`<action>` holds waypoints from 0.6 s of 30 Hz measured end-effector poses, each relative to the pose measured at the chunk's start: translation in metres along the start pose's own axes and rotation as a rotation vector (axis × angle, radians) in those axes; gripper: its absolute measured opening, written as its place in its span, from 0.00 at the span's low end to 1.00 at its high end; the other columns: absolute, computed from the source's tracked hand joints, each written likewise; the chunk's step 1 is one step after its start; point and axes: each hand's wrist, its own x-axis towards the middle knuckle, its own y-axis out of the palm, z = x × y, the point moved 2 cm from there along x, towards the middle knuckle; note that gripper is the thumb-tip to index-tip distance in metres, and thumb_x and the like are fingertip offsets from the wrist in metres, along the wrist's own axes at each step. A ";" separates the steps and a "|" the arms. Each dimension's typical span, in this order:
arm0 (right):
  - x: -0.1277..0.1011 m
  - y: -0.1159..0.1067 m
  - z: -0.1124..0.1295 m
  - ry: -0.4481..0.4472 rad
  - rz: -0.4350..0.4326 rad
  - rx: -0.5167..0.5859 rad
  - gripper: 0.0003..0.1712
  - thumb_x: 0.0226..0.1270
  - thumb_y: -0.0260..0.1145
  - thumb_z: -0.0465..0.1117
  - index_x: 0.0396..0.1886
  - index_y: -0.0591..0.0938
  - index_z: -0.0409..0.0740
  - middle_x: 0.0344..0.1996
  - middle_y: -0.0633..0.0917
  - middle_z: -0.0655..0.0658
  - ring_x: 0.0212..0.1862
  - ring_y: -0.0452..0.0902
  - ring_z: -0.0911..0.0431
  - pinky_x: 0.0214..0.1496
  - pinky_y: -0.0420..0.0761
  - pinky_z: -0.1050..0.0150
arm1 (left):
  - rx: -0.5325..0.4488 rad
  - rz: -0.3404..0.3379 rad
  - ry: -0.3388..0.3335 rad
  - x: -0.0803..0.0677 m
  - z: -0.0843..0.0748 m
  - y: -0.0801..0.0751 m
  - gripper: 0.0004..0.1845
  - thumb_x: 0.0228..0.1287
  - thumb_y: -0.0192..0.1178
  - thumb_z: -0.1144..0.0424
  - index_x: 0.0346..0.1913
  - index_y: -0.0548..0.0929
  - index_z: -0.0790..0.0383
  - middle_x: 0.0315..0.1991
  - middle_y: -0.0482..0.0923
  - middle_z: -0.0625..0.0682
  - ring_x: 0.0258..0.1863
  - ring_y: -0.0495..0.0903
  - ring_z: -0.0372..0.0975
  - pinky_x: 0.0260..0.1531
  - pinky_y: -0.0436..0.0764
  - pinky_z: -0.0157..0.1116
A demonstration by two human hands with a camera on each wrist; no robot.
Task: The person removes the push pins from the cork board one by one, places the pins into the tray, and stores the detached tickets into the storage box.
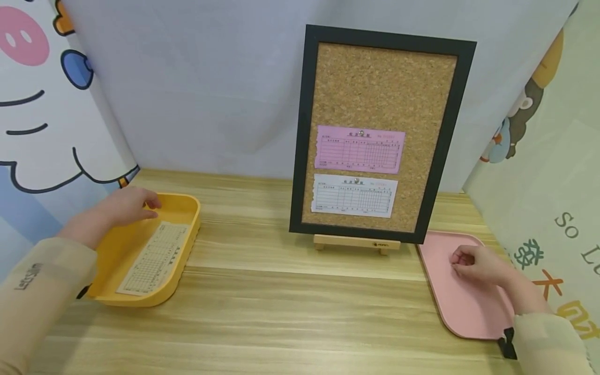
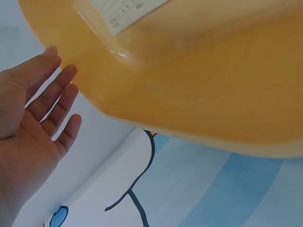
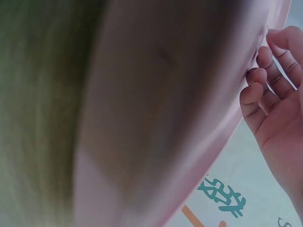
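Note:
My left hand (image 1: 128, 204) lies over the far left rim of a yellow tray (image 1: 185, 205), fingers straight and holding nothing. In the left wrist view the open left hand (image 2: 40, 118) sits beside the yellow tray (image 2: 213, 85). A pale printed slip (image 1: 154, 258) lies flat in the tray, and its corner, the slip (image 2: 128, 9), shows in that view too. My right hand (image 1: 473, 263) rests on a pink tray (image 1: 457, 307), fingers loosely curled with nothing seen in them. In the right wrist view the right hand (image 3: 272, 106) touches the pink tray (image 3: 156, 118) with its fingertips.
A black-framed cork board (image 1: 382, 88) stands on a small wooden easel (image 1: 356, 242) at the middle back of the wooden table (image 1: 290, 312). A pink slip (image 1: 360, 149) and a white slip (image 1: 353, 196) are pinned to it. Printed backdrop sheets close in the left, back and right.

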 end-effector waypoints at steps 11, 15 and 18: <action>-0.001 -0.006 0.007 -0.053 -0.046 -0.051 0.06 0.53 0.68 0.33 0.30 0.79 0.44 0.24 0.75 0.53 0.26 0.66 0.68 0.29 0.70 0.70 | -0.062 -0.075 -0.011 -0.001 -0.016 -0.016 0.15 0.61 0.62 0.64 0.48 0.80 0.70 0.43 0.81 0.62 0.42 0.77 0.53 0.45 0.74 0.54; -0.002 -0.015 0.017 -0.065 -0.069 -0.080 0.06 0.54 0.69 0.35 0.30 0.79 0.45 0.24 0.75 0.54 0.26 0.65 0.68 0.28 0.69 0.70 | -0.062 -0.098 -0.005 -0.002 -0.023 -0.020 0.18 0.62 0.61 0.60 0.50 0.78 0.70 0.44 0.80 0.63 0.44 0.77 0.54 0.46 0.73 0.54; -0.003 -0.023 0.026 -0.101 -0.080 -0.080 0.06 0.56 0.68 0.33 0.32 0.79 0.42 0.25 0.75 0.54 0.26 0.65 0.68 0.27 0.69 0.69 | -0.057 -0.114 -0.002 -0.003 -0.029 -0.022 0.20 0.63 0.61 0.58 0.52 0.78 0.69 0.45 0.80 0.63 0.45 0.77 0.55 0.46 0.73 0.54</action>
